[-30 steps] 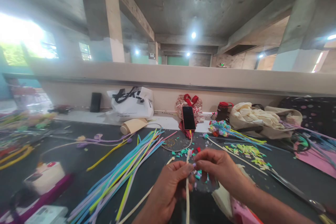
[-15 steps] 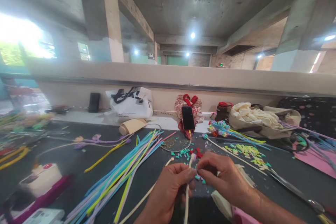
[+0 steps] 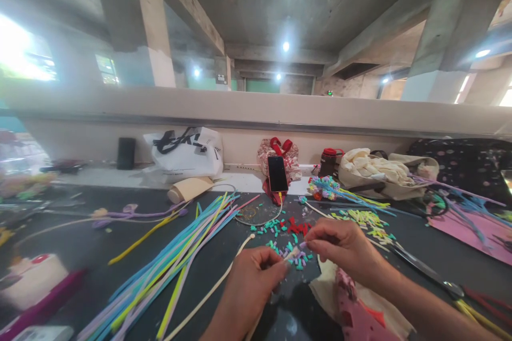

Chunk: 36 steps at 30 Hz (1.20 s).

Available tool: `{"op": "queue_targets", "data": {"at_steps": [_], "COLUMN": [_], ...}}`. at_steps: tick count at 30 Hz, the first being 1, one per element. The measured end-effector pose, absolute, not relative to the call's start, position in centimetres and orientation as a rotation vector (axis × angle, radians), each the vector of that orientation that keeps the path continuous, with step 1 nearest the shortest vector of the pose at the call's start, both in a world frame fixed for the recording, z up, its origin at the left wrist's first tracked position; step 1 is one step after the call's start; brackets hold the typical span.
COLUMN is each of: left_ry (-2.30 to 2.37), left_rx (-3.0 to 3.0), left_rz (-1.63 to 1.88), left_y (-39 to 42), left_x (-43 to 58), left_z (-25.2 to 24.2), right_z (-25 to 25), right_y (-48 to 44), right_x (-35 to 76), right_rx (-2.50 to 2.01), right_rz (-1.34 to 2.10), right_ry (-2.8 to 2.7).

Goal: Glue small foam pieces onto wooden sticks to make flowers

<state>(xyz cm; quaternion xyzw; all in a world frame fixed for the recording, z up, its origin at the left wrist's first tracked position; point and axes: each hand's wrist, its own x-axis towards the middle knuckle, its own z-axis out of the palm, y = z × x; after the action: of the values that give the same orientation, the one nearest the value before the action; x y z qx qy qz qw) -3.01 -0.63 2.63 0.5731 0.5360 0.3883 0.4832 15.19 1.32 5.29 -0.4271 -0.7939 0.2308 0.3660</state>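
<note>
My left hand [image 3: 256, 282] is closed in a pinch around a cream chenille stem [image 3: 295, 252], whose tip pokes out past the thumb and forefinger. To the right of that tip, my right hand [image 3: 346, 248] pinches a small lilac piece [image 3: 303, 245], apart from the stem. Beneath and beyond both hands lie scattered short teal cut pieces [image 3: 272, 226], lilac ones among them, and red pieces [image 3: 295, 225]. Below my right forearm a pink glue gun [image 3: 356, 311] rests on a cream cloth or paper [image 3: 325, 282].
A bundle of long chenille stems [image 3: 172, 261] spreads over the dark table on the left. Behind stand a phone [image 3: 277, 175], a white bag [image 3: 188, 154] and a dark bottle [image 3: 328, 162]. Scissors [image 3: 424, 272] and yellow-green cut pieces [image 3: 362, 218] lie to the right.
My right hand has drawn slightly away from the left, and the small lilac piece now shows at its fingertips. The stem's tip has tilted lower. The camera view has shifted a little.
</note>
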Motion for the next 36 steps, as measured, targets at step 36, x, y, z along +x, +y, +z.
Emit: {"op": "queue_targets", "data": {"at_steps": [36], "left_ry": [1.311], "left_rx": [1.435], "left_rz": [0.9], "left_y": [-0.81], "left_x": [-3.07], "left_z": [2.88], "right_z": [5.08], "right_y": [0.72], "right_x": [14.59], "right_rx": [-1.044], "right_rz": [0.166], "right_ry": [-2.362]}}
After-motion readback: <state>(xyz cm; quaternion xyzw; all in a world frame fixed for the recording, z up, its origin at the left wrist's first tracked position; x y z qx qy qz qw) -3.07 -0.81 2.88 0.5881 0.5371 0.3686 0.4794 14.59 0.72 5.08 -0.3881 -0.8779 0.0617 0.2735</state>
